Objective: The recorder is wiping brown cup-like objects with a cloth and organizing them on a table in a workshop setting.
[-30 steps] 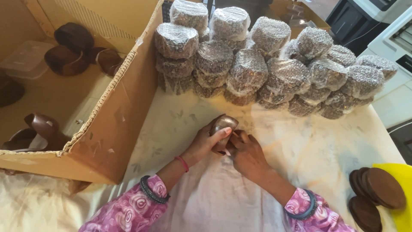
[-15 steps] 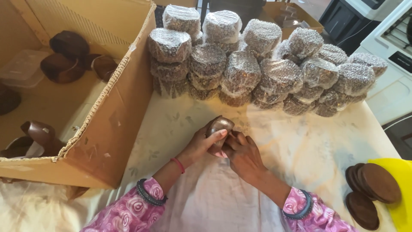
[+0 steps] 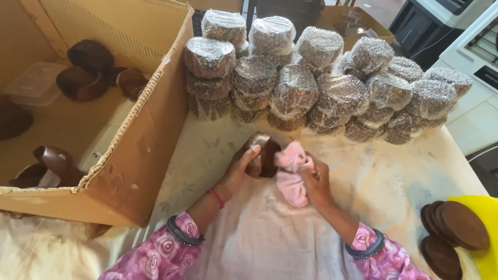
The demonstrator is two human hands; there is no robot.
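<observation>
My left hand (image 3: 241,168) grips a dark brown wooden bowl (image 3: 264,155), tilted on its side above the cloth-covered table (image 3: 394,171). My right hand (image 3: 315,179) holds a pink cloth (image 3: 291,173) bunched up and pressed against the bowl's open side. Both hands meet at the middle of the table, just in front of the wrapped stacks.
Several bubble-wrapped stacks of bowls (image 3: 311,85) stand piled along the far side. A large cardboard box (image 3: 140,140) at the left holds loose brown bowls (image 3: 85,70) and a clear plastic container (image 3: 31,83). Round brown wooden lids (image 3: 454,233) lie at the right by something yellow (image 3: 485,233).
The pink cloth has come into sight in my right hand, against the bowl. The bowl has turned in my left hand. The view has shifted slightly.
</observation>
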